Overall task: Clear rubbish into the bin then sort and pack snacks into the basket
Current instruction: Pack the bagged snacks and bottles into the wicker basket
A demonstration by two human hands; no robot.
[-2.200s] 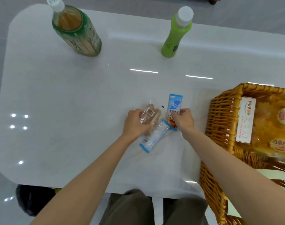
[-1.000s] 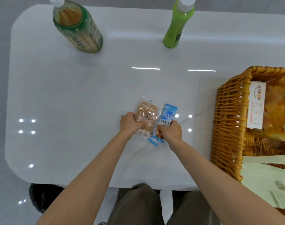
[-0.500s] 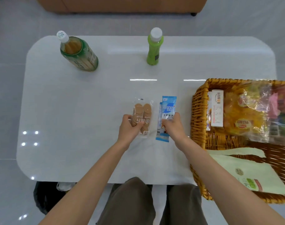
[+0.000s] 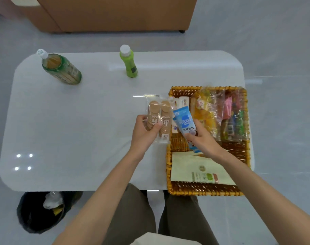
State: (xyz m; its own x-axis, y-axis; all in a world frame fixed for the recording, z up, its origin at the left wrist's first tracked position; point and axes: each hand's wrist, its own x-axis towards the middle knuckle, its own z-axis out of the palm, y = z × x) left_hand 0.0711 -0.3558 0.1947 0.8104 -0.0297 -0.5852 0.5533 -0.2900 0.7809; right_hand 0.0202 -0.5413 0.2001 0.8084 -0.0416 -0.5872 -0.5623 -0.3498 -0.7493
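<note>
Black bin (image 4: 35, 214) below near table edge held rubbish. Left hand (image 4: 144, 131) gripped clear packet of round biscuits (image 4: 158, 117) beside part-filled woven wicker basket (image 4: 203, 190); right hand (image 4: 202, 138) pinched blue coffee sachets (image 4: 185, 122) over it. Beyond, large green-labelled tea bottle (image 4: 61, 68) and small lime-green bottle (image 4: 129, 63) stood unpacked.

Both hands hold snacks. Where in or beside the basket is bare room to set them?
In the basket, bare wicker shows between the pale green pouch and the clear sweet bags; its far end is crowded. Bare table lies to its left, nearer than the tea bottle.
</note>
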